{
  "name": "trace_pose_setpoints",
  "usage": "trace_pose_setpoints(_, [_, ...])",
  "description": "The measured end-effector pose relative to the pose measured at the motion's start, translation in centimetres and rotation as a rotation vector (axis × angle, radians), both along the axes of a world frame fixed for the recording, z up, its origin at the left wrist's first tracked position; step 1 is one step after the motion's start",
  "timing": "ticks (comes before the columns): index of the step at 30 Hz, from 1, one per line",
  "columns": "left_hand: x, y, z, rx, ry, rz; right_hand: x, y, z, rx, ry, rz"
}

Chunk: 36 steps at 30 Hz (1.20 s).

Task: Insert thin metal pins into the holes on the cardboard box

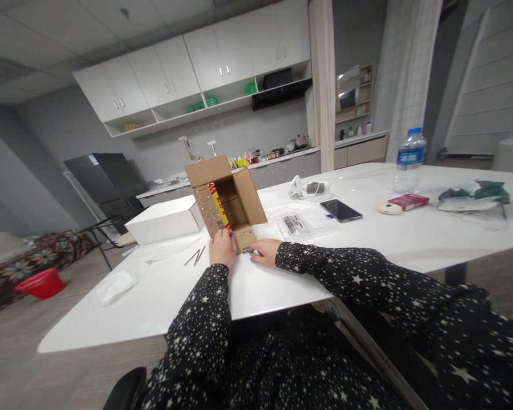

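White wall cabinets (pixel 188 71) hung above a long kitchen counter (pixel 277 162); a black fridge (pixel 105 179) stood against grey walls.

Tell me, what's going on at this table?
A person in star-patterned sleeves sits at a white table with an open cardboard box lying on its side. The left hand rests on the box's near flap, and the right hand presses at its lower corner. A white box, two nails, a phone and a water bottle sit around.

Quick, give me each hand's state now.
Left hand: rests on the box flap, grip unclear.
Right hand: fingers at the flap's edge, grip unclear.
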<state>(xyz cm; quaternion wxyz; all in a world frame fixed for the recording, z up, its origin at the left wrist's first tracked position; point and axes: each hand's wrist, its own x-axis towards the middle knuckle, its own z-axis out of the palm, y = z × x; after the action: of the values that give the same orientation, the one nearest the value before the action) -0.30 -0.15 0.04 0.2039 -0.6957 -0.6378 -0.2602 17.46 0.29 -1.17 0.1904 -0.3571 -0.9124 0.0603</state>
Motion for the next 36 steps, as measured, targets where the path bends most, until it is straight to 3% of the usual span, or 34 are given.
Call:
trace_pose_setpoints(16, [-0.40, 0.31, -0.09, 0.000, -0.088, -0.062, 0.07, -0.01, 0.06, 0.004, 0.008, 0.008])
trace_pose_setpoints(30, [-0.02, -0.35, 0.78, 0.295, -0.287, -0.130, 0.04, 0.01, -0.05, -0.005, -0.005, -0.001])
trace_pose_setpoints(36, [0.21, -0.46, 0.61, 0.201, -0.241, -0.271, 0.04, -0.01, 0.10, -0.011, -0.004, 0.004])
